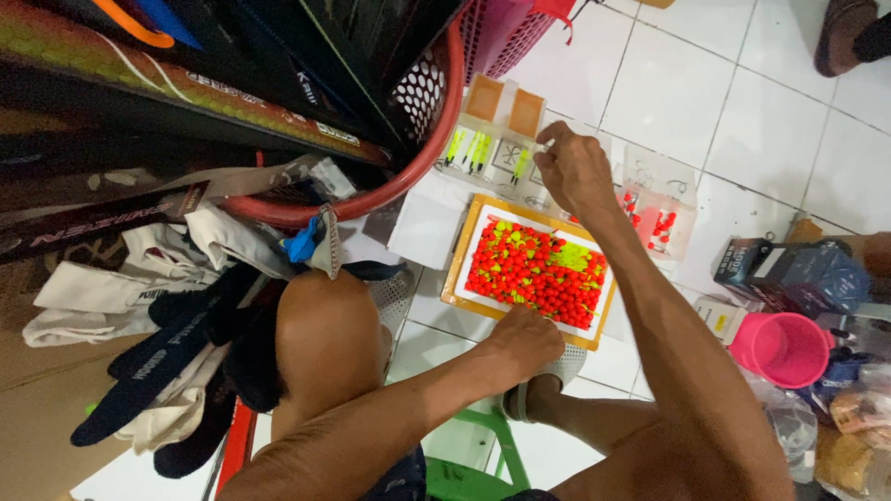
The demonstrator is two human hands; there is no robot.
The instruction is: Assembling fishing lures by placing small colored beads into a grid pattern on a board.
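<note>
Beads (534, 269), light and likely to roll, suit a fingertip pinch; left hand (524, 343) rests curled at the tray (452, 269), right hand (571, 167) pinches a thin packet (506, 153).

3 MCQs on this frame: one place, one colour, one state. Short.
1. Where is the tray of beads?
A. in the red basket
B. on the white floor between the hands
C. on a chair

2. Main bead colour?
A. blue
B. red-orange
C. black

3. The right hand is:
A. pinching a small clear packet
B. flat on the floor
C. gripping the pink cup

Key: 1 B, tray lies on tiles with the left hand at its near edge; 2 B, red-orange dominates, some yellow-green; 3 A, fingertips meet at the packet.
</note>
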